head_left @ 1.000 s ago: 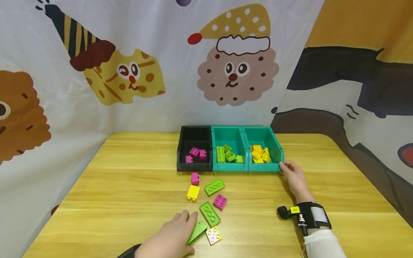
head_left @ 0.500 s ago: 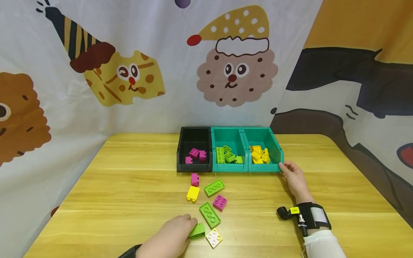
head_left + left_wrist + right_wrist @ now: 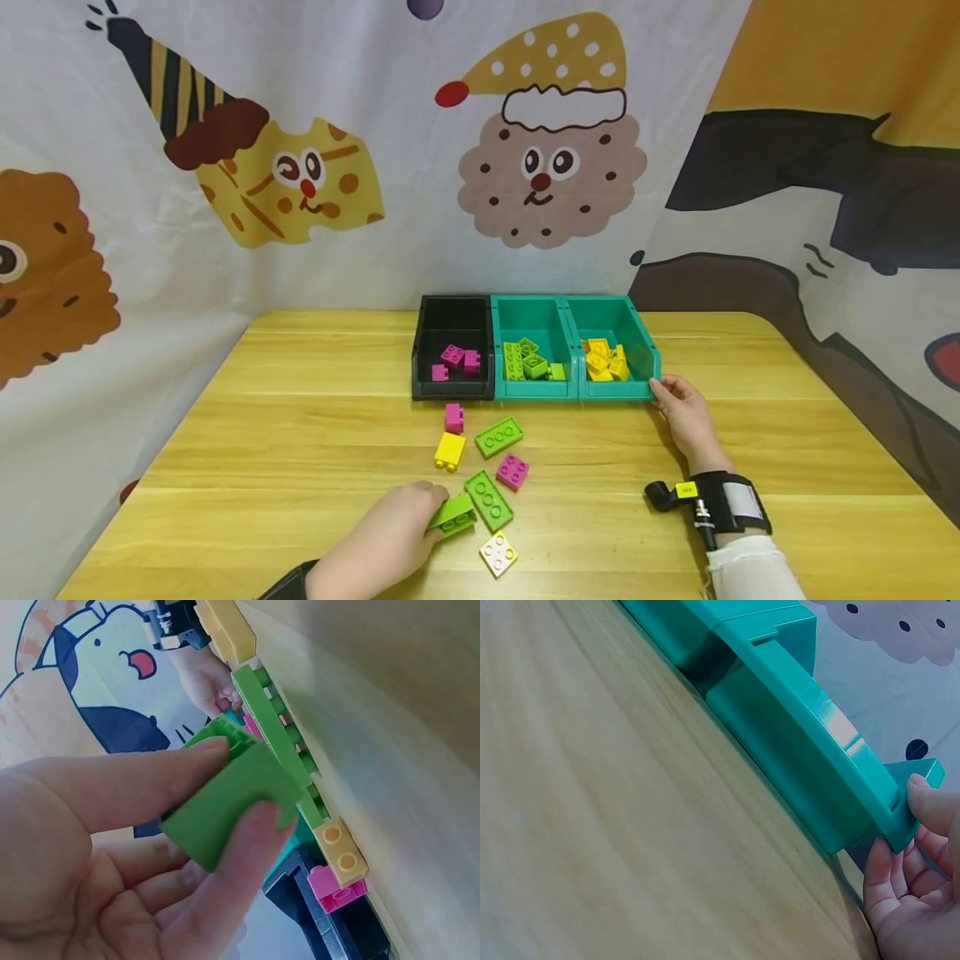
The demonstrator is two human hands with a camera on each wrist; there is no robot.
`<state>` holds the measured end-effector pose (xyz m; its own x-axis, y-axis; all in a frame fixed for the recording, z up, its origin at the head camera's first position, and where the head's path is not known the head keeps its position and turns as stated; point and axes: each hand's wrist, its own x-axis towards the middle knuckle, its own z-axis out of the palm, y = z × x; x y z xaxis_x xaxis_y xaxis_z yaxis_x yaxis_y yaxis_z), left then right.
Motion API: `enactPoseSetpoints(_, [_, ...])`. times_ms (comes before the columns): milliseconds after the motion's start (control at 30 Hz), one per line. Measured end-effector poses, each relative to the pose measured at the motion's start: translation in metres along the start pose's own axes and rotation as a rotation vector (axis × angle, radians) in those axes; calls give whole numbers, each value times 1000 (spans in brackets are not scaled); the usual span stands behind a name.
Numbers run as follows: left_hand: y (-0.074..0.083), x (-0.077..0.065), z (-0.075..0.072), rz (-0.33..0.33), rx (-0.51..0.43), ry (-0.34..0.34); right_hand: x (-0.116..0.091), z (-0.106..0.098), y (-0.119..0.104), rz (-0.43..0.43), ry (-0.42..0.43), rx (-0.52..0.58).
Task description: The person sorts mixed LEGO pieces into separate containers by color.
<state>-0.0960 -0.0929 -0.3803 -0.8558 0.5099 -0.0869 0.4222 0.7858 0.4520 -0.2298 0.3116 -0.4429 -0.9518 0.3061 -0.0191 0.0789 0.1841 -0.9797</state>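
Observation:
My left hand [image 3: 393,531] pinches a green toy brick [image 3: 236,802] between thumb and fingers, at the near side of the loose bricks. In the head view that held brick [image 3: 454,515] is tilted, its hollow underside partly facing me. With thumb and fingers, my right hand [image 3: 684,417] grips the front right corner of the right teal bin [image 3: 795,757]. Yellow bricks [image 3: 604,360] lie in this bin, green ones [image 3: 525,358] in the middle teal bin [image 3: 534,388], and magenta ones [image 3: 452,355] in the black bin [image 3: 452,389].
Two long green bricks [image 3: 489,500] lie on the wooden table [image 3: 300,433] before the bins. Around them are a yellow brick [image 3: 450,451], a pale yellow one [image 3: 498,554] and two magenta ones [image 3: 513,472]. A patterned cloth [image 3: 420,258] hangs behind the table.
My left hand has lifted the green brick slightly and turned it, so its underside shows more. My right hand has stayed on the bin corner.

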Motion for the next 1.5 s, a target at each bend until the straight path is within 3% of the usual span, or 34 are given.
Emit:
enactPoseSetpoints(367, [0,3,-1,49,-62,216,-1,-3,-1,-18,-14,10])
enactPoseSetpoints(633, [2,13,-6,36,-52,269,-1,-3,0,-23,-15,12])
enactPoseSetpoints(900, [6,31,-13,91,-55,371,0,-2,0,-20,-21,10])
enactPoseSetpoints(1500, [19,83,-42,-10,-133,353,-1,-1,0,-23,-16,38])
